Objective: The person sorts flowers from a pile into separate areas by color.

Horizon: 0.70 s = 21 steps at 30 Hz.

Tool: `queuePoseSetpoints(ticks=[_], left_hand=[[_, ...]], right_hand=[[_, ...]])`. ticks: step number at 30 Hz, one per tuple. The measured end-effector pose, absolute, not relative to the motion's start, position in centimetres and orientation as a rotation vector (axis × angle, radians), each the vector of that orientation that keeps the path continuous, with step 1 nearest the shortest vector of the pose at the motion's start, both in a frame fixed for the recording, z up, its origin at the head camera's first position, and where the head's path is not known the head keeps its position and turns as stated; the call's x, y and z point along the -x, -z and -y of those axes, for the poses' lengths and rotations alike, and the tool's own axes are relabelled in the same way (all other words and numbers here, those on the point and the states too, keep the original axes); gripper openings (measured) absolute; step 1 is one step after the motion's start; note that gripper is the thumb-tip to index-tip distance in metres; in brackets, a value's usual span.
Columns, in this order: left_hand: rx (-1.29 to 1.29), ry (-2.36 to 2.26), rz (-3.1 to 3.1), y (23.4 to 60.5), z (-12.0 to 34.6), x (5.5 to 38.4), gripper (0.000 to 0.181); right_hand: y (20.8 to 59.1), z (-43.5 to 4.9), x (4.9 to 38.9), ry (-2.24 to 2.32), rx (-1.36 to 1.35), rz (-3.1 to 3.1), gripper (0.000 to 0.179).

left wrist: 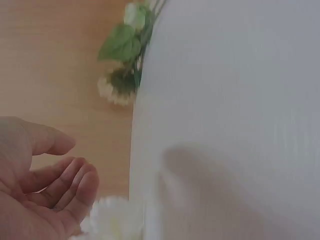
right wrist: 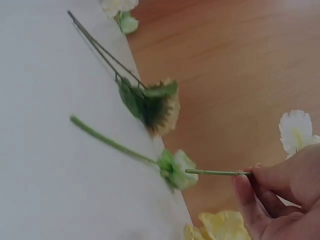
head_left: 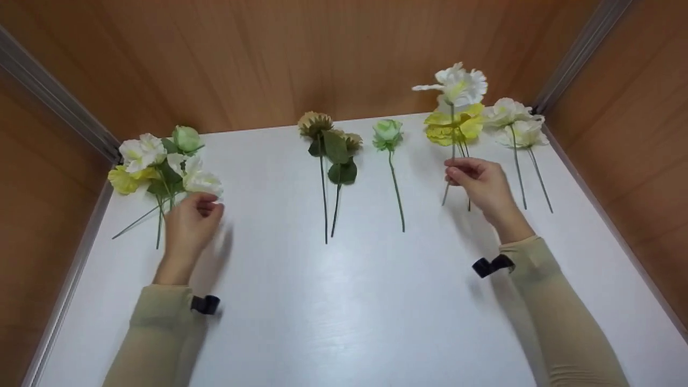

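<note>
My right hand (head_left: 481, 185) pinches the green stem of a white flower (head_left: 461, 86) between thumb and fingertips. The bloom points up, and in the right wrist view the stem's lower end (right wrist: 212, 172) sticks out past the fingers. Behind it, yellow flowers (head_left: 449, 126) lie on the table. My left hand (head_left: 193, 223) is over the stems of the left group, near a white flower (head_left: 201, 177). In the left wrist view its fingers (left wrist: 82, 187) are loosely bent, with a gap to the thumb and nothing between them.
The left group also has a yellow flower (head_left: 124, 180) and a green rose (head_left: 186, 138). Two beige flowers (head_left: 316, 124) and a single green rose (head_left: 388, 131) lie mid-table. White flowers (head_left: 524, 131) lie at the far right. Wooden panels (head_left: 344, 54) wall the white table (head_left: 322, 312).
</note>
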State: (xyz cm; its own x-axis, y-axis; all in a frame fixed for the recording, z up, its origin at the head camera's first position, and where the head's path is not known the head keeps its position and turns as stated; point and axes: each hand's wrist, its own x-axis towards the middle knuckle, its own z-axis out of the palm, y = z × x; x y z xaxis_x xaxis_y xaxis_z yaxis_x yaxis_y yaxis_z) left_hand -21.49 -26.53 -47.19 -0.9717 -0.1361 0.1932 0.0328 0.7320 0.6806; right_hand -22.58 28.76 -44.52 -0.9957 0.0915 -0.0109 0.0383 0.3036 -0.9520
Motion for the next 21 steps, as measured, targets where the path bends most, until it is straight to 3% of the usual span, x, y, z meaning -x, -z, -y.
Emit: queuePoseSetpoints(ticks=[10, 21], left_hand=[[-0.232, 0.639, 2.811, 47.4, 38.7, 21.6, 0.039], [-0.122, 0.583, 2.843, 49.8, 40.8, 21.1, 0.035]], right_hand=[[44.0, -39.5, 25.9, -1.42, 0.489, 2.708, 0.041], [44.8, -44.2, 28.0, -1.032, 0.609, 2.804, 0.043]])
